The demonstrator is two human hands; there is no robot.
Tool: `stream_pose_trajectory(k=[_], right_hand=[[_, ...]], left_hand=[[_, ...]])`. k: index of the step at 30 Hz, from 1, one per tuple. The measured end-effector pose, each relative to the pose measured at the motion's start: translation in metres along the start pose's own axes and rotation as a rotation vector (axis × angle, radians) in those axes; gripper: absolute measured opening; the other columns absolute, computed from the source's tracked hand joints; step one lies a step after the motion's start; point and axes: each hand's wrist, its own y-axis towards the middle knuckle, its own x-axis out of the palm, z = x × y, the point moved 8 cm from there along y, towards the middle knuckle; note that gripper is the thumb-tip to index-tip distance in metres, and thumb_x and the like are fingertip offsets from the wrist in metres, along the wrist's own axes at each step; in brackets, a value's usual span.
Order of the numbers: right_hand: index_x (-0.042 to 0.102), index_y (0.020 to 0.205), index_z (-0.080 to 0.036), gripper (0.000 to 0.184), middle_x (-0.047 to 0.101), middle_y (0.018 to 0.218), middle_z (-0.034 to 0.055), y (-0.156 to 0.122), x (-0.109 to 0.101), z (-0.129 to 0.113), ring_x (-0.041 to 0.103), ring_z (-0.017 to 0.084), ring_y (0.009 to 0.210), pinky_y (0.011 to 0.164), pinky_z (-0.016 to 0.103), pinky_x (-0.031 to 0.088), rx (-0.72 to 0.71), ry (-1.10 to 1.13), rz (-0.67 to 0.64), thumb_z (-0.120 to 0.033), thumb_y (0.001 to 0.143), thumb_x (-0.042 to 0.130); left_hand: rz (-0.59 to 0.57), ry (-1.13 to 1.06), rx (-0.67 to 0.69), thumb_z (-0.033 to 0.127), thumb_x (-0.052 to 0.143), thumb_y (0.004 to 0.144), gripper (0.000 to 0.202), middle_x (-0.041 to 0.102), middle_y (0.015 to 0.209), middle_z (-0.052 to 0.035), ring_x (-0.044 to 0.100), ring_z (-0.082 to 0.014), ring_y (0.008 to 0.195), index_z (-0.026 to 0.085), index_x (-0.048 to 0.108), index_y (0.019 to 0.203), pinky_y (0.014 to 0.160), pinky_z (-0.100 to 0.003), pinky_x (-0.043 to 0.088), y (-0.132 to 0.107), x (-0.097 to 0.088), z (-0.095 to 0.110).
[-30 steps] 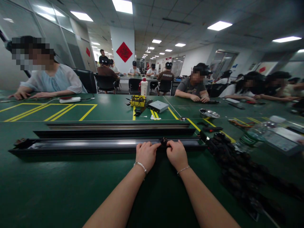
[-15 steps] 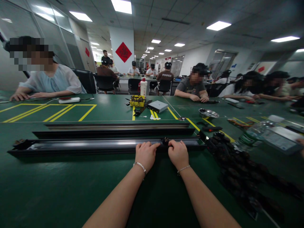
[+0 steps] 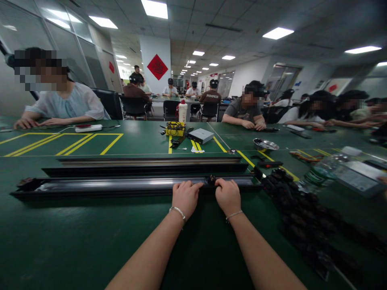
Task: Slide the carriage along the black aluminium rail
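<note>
A long black rail (image 3: 105,186) with a shiny channel lies across the green table in front of me. My left hand (image 3: 185,197) rests on its near edge with the fingers curled over the rim. My right hand (image 3: 227,196) grips the same edge a little to the right. Between the two hands a small black part (image 3: 211,179) sits in the rail's channel, touched by my fingertips. A second, similar rail (image 3: 145,164) lies parallel just behind the first.
A heap of dark chain-like parts (image 3: 305,217) spreads at the right. A plastic bottle (image 3: 323,171) lies beyond it, near a metal dish (image 3: 266,143). A yellow box (image 3: 175,128) and grey box (image 3: 201,135) stand mid-table. Several people sit around the tables.
My right hand and the small black part have slid slightly to the right along the rail. The left hand has hardly moved.
</note>
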Motion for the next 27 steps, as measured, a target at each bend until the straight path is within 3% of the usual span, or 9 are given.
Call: stream_pose_trajectory(k=[27], right_hand=[[0.059, 0.068, -0.019, 0.023, 0.061, 0.064, 0.0013, 0.0018, 0.0007, 0.0036, 0.051, 0.013, 0.066, 0.091, 0.031, 0.024, -0.016, 0.005, 0.031, -0.01, 0.068, 0.038]], left_hand=[[0.008, 0.01, 0.011, 0.029, 0.034, 0.085, 0.03, 0.056, 0.085, 0.0, 0.047, -0.0149, 0.085, 0.039, 0.053, 0.107, 0.08, -0.034, 0.026, -0.0004, -0.0004, -0.0002]])
